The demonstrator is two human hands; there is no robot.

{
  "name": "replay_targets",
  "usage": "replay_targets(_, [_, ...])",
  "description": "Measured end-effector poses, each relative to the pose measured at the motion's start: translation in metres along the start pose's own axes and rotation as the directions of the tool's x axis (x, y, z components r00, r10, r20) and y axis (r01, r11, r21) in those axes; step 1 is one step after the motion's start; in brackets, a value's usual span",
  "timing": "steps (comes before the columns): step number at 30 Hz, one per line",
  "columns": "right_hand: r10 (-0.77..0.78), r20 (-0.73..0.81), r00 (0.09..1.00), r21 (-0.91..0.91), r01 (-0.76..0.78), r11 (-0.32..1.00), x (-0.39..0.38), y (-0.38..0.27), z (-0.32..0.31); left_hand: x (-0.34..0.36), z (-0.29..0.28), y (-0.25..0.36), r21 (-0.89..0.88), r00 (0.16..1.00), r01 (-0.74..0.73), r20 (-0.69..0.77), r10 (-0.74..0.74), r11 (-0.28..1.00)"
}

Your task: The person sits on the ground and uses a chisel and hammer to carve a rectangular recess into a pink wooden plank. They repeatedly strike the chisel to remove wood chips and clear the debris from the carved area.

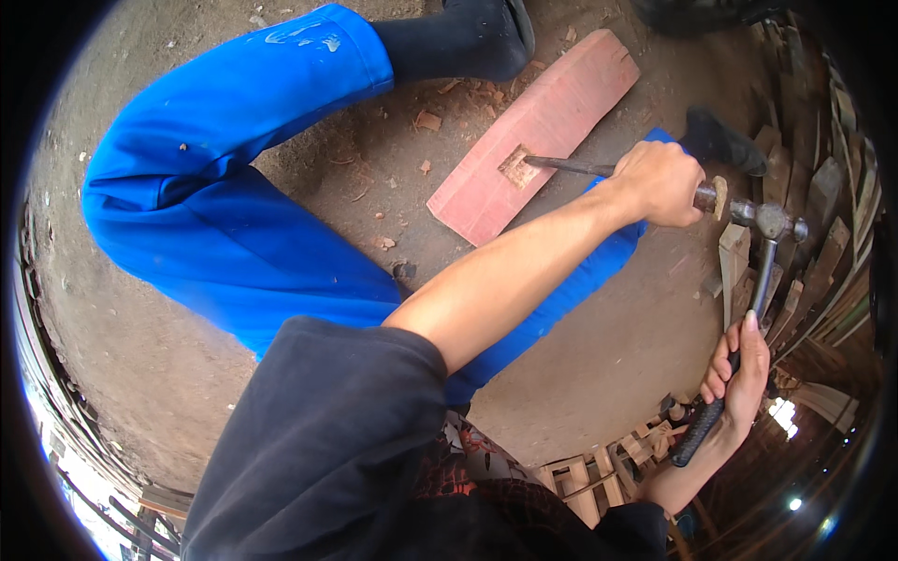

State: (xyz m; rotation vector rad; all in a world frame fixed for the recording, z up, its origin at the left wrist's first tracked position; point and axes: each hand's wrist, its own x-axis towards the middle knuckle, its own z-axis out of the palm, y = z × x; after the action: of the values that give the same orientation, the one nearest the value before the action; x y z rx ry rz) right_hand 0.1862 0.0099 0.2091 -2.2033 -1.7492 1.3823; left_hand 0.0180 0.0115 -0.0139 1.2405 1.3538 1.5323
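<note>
A reddish wooden block [552, 112] lies slanted on the ground between my legs, with a squarish hole [516, 171] cut into its face. My left hand [659, 182] is closed round the handle of a chisel [575, 167], whose tip sits in that hole. Held in my right hand [745, 369] is a ball-peen hammer [766, 266], fingers wrapped about its dark grip. The hammer's head is right at the butt end of the chisel handle; whether they touch I cannot tell.
Wood chips [427, 122] are scattered on the dirt floor [580, 402] around the block. My blue-trousered leg [253, 215] bends along the left, ending in a black boot [458, 42]. Stacked wooden pieces [814, 224] line the right side, and a slatted wooden frame [585, 486] stands below.
</note>
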Motion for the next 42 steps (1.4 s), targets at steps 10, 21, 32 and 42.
replay_targets(10, [-0.29,-0.558,0.777,0.144,0.435,0.889,0.012,-0.035,-0.024,0.015,0.011,-0.001,0.033,0.999,-0.025,-0.021,0.025,0.999])
replay_targets(21, [-0.383,-0.178,0.907,0.385,0.422,0.821,0.011,-0.03,-0.072,0.021,0.023,-0.007,0.077,0.998,0.063,-0.025,-0.061,0.995])
replay_targets(32, [-0.087,-0.001,0.996,0.468,0.077,0.88,0.01,-0.018,-0.05,0.02,0.014,-0.007,0.039,0.998,0.056,0.025,-0.057,0.998])
replay_targets(42, [0.086,-0.041,0.995,0.067,-0.083,0.994,0.03,0.009,-0.004,0.009,0.014,-0.004,0.06,0.995,0.027,-0.095,-0.021,0.998])
